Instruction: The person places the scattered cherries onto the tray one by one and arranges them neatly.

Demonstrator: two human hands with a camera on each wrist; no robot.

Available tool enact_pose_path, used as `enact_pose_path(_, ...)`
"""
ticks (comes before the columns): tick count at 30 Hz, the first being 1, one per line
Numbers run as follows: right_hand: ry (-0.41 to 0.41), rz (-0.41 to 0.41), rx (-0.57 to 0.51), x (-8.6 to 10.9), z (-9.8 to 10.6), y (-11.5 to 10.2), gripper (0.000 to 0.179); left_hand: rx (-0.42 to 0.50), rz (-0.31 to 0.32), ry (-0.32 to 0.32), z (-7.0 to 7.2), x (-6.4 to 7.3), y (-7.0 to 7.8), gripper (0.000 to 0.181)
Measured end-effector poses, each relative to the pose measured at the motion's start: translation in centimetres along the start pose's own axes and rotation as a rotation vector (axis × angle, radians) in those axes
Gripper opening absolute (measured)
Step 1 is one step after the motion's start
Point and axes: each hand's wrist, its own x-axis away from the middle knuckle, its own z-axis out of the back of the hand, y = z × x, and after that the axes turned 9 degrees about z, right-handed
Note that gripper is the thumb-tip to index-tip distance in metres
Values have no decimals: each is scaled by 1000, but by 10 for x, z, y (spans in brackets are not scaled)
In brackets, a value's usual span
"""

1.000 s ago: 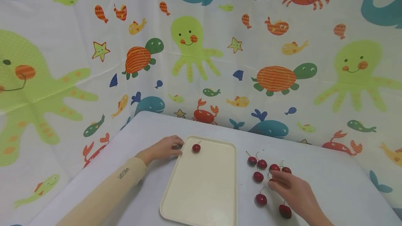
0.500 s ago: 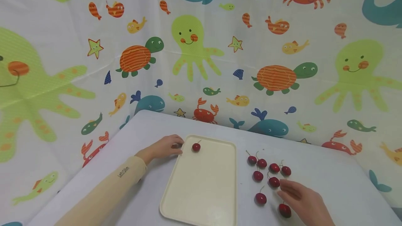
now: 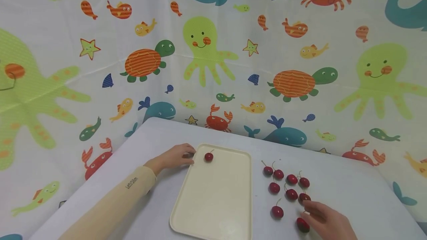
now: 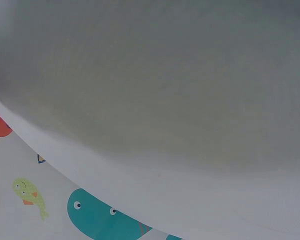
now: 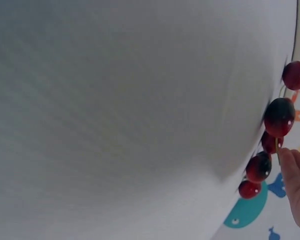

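Tray touched by left hand | cherry beside right hand | both hands' grip unclear

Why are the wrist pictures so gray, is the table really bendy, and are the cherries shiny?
Left wrist view: mostly table in dim gray shade, brighter toward the bottom, its edge curved, probably by the lens; right wrist view: gray again, another curved edge, white glints on the cherries; head view: brighter, the table's far edge nearly straight.

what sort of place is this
Likely an indoor tabletop setup: a white table with a sea-animal-print sheet hung around it, and cherries on and beside a cream tray.
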Motion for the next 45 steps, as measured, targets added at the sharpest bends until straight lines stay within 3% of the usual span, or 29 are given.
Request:
enact_pose_path(14,-62,-35,-2,-4,-8,18,93,2,6,-1,1,3,2,39)
enact_pose_path(32,-140,-8,31,-9,-21,28,82,0,-4,-4,1,0,0,39)
enact_pose_path(45,-114,20,75,-15,-16,25,73,17,31,-1,0,-2,4,39)
